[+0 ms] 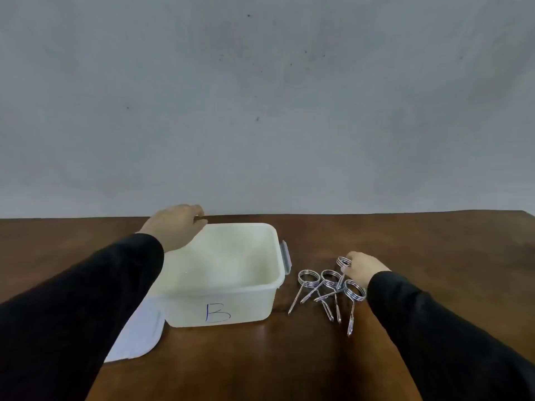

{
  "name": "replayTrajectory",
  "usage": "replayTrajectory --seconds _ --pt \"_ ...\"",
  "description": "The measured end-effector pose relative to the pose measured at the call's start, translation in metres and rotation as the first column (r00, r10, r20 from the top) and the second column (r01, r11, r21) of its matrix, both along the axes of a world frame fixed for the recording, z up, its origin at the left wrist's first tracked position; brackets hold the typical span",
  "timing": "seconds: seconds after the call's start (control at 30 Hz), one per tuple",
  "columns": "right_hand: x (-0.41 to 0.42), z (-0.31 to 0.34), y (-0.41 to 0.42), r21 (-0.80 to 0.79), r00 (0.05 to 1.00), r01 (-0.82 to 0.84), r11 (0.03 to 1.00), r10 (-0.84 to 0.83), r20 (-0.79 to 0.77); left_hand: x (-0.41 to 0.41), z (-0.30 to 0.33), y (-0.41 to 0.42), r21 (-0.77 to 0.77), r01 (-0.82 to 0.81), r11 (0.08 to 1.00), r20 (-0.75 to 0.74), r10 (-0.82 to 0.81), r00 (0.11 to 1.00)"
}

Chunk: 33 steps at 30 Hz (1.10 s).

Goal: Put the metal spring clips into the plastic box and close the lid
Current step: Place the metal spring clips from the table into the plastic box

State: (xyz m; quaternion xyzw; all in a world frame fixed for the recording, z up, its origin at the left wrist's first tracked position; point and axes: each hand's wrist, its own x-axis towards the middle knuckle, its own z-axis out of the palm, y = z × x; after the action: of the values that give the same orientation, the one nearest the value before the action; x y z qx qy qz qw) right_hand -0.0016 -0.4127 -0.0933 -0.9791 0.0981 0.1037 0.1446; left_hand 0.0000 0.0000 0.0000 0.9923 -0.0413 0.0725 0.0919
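Left hand [176, 227]: I steady the open plastic box [228, 273], fingers curled over its far rim
Right hand [363, 269]: fingers pinch one coil
Spring clips [327, 287]: heaped on counter [289, 357] beside box
Risk: tangled handles may drag neighbours along

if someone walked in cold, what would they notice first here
The open white plastic box marked with a blue B sits mid-table, the left hand resting on its far left corner. To its right lies a tangle of metal spring clips, with the right hand closing on the farthest one. The lid lies flat by the box's left side, partly under the sleeve.
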Motion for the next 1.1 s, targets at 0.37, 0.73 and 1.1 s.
replayTrajectory --seconds 0.37,0.73,1.1 --pt "0.034 -0.035 0.003 -0.050 0.981 0.193 0.980 -0.192 0.025 0.001 -0.051 0.058 -0.096 -0.225 0.970 -0.189 0.204 0.960" --pt "0.043 0.014 0.032 0.048 0.952 0.188 0.981 -0.194 0.236 0.013 -0.057 0.069 -0.373 -0.169 0.912 -0.201 0.098 0.975" --pt "0.012 0.135 0.247 0.165 0.907 -0.404 0.900 0.371 0.197 0.025 -0.060 0.072 -0.722 -0.206 0.661 -0.298 -0.028 0.954"
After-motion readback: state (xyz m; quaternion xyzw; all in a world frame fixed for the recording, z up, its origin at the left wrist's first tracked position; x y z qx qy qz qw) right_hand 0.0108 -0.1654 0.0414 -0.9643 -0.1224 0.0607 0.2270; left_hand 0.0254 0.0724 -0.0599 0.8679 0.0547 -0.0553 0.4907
